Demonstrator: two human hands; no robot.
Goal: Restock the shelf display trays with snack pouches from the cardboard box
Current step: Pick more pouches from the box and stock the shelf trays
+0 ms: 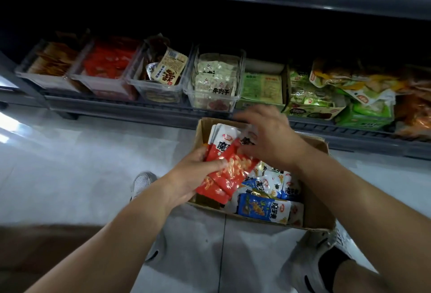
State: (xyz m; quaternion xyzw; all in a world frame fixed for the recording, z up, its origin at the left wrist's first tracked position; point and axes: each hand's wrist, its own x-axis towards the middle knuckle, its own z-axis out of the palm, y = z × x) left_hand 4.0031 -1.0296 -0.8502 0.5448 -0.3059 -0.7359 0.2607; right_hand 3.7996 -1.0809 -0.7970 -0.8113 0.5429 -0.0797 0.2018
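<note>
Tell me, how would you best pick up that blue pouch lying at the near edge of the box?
Take the blue pouch by its long top edge, coming down from above. It lies flat, face up on the pile, hard against the cardboard box's near wall, so only the upper side looks free for fingers.

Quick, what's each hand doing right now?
Left hand: closed, holding red snack pouches.
Right hand: over the cardboard box; cannot tell if it grips anything.

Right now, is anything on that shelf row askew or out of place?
Yes. In the third clear tray, one beige pouch sticks up tilted above the rim rather than lying flat. Farther right, green and yellow bags lie in a loose heap, not in a tray.
</note>
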